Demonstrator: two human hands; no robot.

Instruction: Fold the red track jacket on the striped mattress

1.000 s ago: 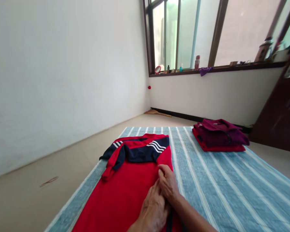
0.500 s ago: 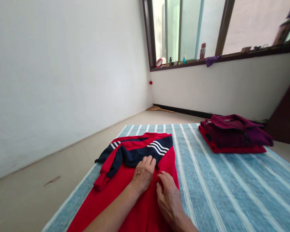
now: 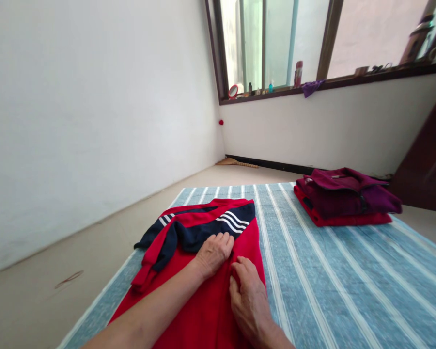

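A red garment [image 3: 203,300] with navy panels and white stripes lies spread on a blue striped mat [image 3: 330,286]. My left hand [image 3: 213,252] rests on the garment near the navy sleeve, its fingers curled down onto the cloth. My right hand [image 3: 247,296] lies just right of it on the red cloth, fingers bent and pressing near the garment's right edge. One sleeve is folded across the chest, its cuff hanging to the left.
A folded pile of maroon and red clothes [image 3: 343,196] sits at the mat's far right. White walls stand left and ahead. A window sill [image 3: 312,85] holds small bottles and a purple cloth. A dark wooden door [image 3: 430,160] leans at right. Bare floor lies left.
My left hand has come forward from beside the right hand up onto the navy part. My right hand has drawn back a little. The view has shifted slightly.
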